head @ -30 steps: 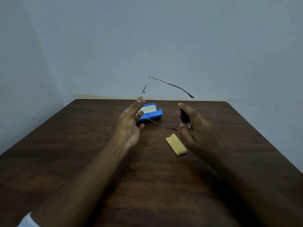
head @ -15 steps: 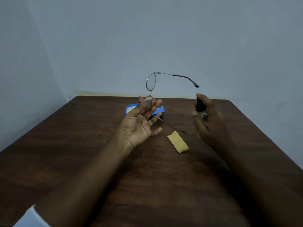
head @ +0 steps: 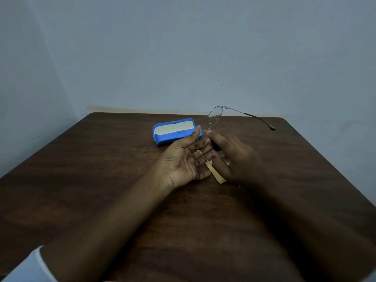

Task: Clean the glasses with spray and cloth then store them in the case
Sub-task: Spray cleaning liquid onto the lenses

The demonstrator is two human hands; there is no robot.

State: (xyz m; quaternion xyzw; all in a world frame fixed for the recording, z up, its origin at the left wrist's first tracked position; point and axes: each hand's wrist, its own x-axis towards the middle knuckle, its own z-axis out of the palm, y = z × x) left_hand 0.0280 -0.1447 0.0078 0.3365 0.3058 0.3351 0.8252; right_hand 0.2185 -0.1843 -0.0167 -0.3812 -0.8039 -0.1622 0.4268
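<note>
- Brown wood is seen across most of the view: a dark table (head: 101,180) on which everything for the task is laid out.
- Above its middle the left hand (head: 183,161) is held palm up with the fingers loosely curled. The lower rim of the glasses (head: 214,118) is pinched between its thumb and forefinger.
- Just beside it the right hand (head: 238,159) is wrapped round the spray bottle (head: 215,146), with the forefinger stretched forward almost to the frame.
- Behind the left thumb, the blue case (head: 173,129) is set on the far part of the table, its lid open and its pale lining shown. Nothing is kept in it.
- Clear of the table, the glasses are held on end, one lens above the other. The upper temple is stretched out to the right, and the lower one is laid across the left fingers.
- Under the two hands, the yellow cloth (head: 220,178) is left folded on the wood, half hidden by the right hand and, as far as can be told, not gripped.
- Only the black top of the spray bottle and a glint of its clear body can be made out.
- Spraying is judged to be the step in hand. Whether any liquid is on the lenses cannot be told. Wiping with the cloth, folding the temples and storing the glasses in the case are judged to be left.
</note>
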